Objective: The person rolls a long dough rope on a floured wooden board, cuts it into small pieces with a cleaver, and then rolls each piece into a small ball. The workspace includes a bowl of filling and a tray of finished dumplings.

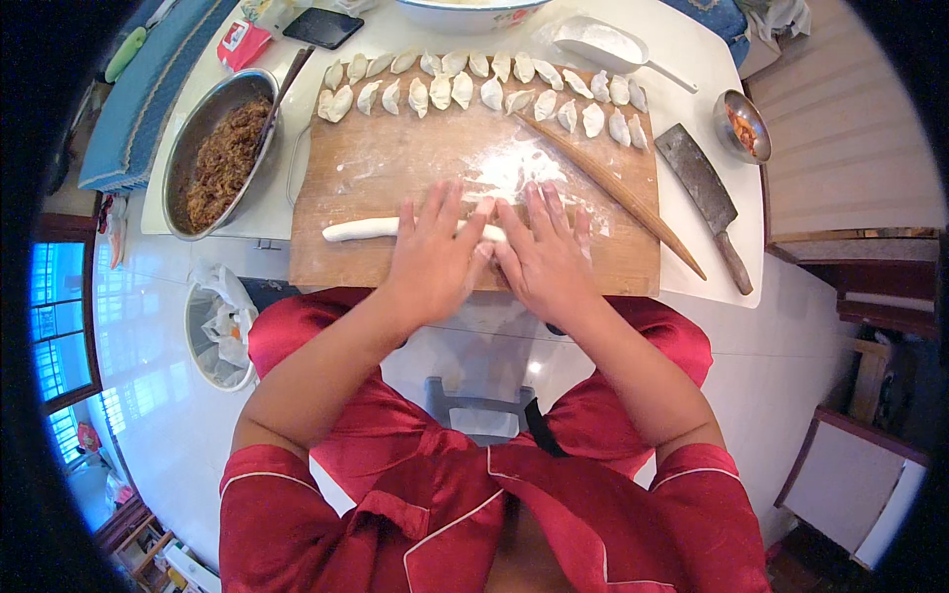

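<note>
A rope of white dough (359, 229) lies crosswise near the front of a floured wooden board (385, 163). My left hand (441, 248) rests flat over its middle with fingers spread. Beside it my right hand (546, 252), also spread and palm down, covers the right part of the rope, so that end is hidden. The thumbs nearly meet. White flour (519, 170) is scattered just beyond my fingertips. A tapered wooden rolling pin (612, 193) lies slantwise on the board to the right of my right hand. Folded dumplings (440, 90) stand in two rows along the board's far edge.
Left of the board is a steel bowl of filling (230, 163) with a utensil in it. A cleaver (700, 181) and a small metal bowl (744, 126) sit at right. Behind are a flour scoop (602, 43), a phone (324, 28) and an enamel basin (474, 16). A lined bin (219, 333) stands on the floor.
</note>
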